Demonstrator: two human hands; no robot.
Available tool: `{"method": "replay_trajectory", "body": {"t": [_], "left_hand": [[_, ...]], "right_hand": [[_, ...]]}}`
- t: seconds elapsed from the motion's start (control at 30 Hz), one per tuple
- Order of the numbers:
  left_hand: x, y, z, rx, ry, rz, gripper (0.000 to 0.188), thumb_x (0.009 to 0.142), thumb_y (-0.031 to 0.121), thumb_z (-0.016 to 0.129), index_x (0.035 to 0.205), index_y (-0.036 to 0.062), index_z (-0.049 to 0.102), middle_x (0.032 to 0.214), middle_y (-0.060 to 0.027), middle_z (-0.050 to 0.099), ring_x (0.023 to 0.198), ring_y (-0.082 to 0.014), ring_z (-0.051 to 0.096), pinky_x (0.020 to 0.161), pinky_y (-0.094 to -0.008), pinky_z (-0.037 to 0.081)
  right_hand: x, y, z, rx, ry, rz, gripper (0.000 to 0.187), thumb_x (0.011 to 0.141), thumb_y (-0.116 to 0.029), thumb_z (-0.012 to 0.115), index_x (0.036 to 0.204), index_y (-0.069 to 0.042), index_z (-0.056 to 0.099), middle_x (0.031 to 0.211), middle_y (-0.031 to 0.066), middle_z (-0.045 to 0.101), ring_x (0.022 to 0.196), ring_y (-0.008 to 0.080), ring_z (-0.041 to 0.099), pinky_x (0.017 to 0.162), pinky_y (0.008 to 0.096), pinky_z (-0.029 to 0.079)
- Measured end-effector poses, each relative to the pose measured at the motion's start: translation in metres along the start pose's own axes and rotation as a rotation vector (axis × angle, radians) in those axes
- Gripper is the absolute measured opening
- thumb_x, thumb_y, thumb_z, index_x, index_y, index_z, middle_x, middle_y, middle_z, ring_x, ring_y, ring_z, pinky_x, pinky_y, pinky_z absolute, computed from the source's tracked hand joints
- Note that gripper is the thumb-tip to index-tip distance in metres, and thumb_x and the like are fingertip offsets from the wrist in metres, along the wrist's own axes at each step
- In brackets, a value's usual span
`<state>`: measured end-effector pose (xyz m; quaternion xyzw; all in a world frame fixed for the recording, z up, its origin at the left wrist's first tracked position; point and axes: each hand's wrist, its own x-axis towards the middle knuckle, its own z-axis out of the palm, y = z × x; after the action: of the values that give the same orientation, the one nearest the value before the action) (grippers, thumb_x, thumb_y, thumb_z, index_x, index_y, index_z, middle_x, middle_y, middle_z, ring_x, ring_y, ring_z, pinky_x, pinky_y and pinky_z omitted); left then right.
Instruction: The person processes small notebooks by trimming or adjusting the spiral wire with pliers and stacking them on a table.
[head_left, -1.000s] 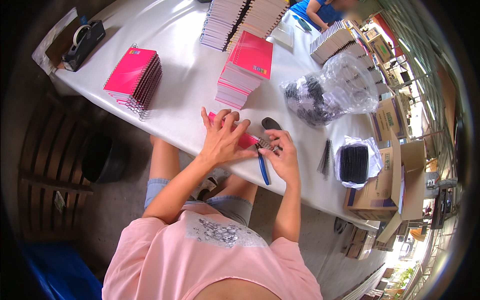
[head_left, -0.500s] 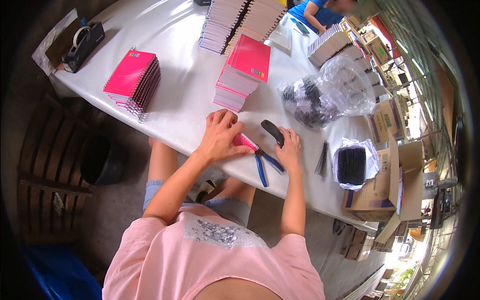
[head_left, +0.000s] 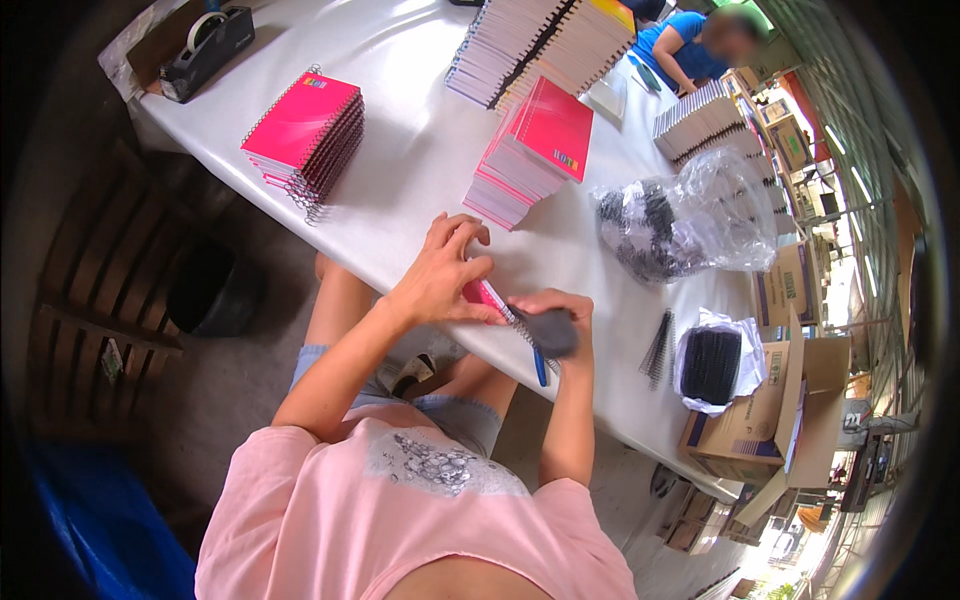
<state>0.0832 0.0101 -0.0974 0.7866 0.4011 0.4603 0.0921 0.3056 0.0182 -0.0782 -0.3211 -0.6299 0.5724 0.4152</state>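
At the table's near edge my left hand [head_left: 445, 270] grips a pink notebook [head_left: 484, 294], thumb and curled fingers around it. The notebook is mostly hidden by the hand. A dark wire coil [head_left: 523, 326] runs along its right-hand edge. My right hand [head_left: 572, 306] is closed around a black tool with a rounded body [head_left: 551, 334], held over the coil; its kind cannot be made out. Beneath it, the blue handle of a pair of pliers [head_left: 541, 368] sticks out past the table edge.
Pink notebooks stand in a coil-bound stack [head_left: 305, 125] at left and another stack [head_left: 550, 125] ahead. Behind rise taller book stacks [head_left: 535, 45]. To the right are a plastic bag of black coils [head_left: 665, 225], loose coils [head_left: 658, 350] and a cardboard box [head_left: 740, 425]. A person in blue [head_left: 680, 45] sits beyond.
My right hand has lifted the black tool off the table and brought it left over the notebook's coiled edge, covering part of the pliers. My left hand stays on the notebook. The view has shifted slightly.
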Motion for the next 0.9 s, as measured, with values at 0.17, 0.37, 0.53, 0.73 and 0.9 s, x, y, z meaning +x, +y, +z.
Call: {"method": "replay_trajectory", "body": {"t": [0.17,0.37,0.53,0.73,0.9], "left_hand": [[0.007,-0.002,0.007,-0.052,-0.001,-0.030,0.055,0.056,0.054,0.076,0.073,0.0052,0.058,0.109,-0.0141,0.047,0.112,-0.0356,0.039,0.093,-0.0527,0.033],[0.005,-0.005,0.002,-0.081,-0.027,-0.059,0.055,0.053,0.052,0.078,0.070,0.0052,0.056,0.114,-0.0147,0.046,0.112,-0.0365,0.038,0.092,-0.0466,0.036],[0.009,-0.006,-0.001,-0.144,-0.001,-0.105,0.057,0.046,0.044,0.086,0.069,0.0049,0.052,0.123,-0.0182,0.039,0.113,-0.0378,0.034,0.085,-0.0438,0.041],[-0.001,-0.026,0.013,-0.325,0.064,-0.253,0.064,0.040,0.044,0.090,0.073,0.0074,0.049,0.120,-0.0180,0.032,0.109,-0.0309,0.036,0.080,-0.0377,0.041],[-0.006,-0.036,0.015,-0.378,0.123,-0.292,0.076,0.037,0.041,0.092,0.087,0.0082,0.045,0.116,-0.0146,0.032,0.102,-0.0238,0.039,0.076,-0.0313,0.040]], "right_hand": [[0.000,-0.011,-0.003,0.068,0.134,0.001,0.029,0.068,0.014,0.053,0.089,0.002,0.069,0.084,0.0129,0.069,0.073,0.0163,0.065,0.070,0.0256,0.050],[0.022,-0.016,0.000,-0.632,0.187,0.159,0.031,0.064,0.013,0.060,0.090,-0.002,0.070,0.086,0.0121,0.070,0.078,0.0155,0.066,0.074,0.0265,0.051],[0.018,-0.012,0.006,-0.628,0.123,0.178,0.030,0.066,0.006,0.062,0.093,-0.004,0.070,0.087,0.0122,0.069,0.078,0.0168,0.067,0.072,0.0250,0.050],[0.023,-0.009,0.017,-0.321,0.108,0.024,0.027,0.069,0.001,0.061,0.094,-0.003,0.070,0.087,0.0141,0.069,0.077,0.0150,0.066,0.072,0.0256,0.050],[0.025,-0.017,0.025,-0.076,0.004,-0.146,0.029,0.066,0.008,0.062,0.091,-0.003,0.071,0.086,0.0128,0.069,0.079,0.0158,0.065,0.071,0.0266,0.050]]}}
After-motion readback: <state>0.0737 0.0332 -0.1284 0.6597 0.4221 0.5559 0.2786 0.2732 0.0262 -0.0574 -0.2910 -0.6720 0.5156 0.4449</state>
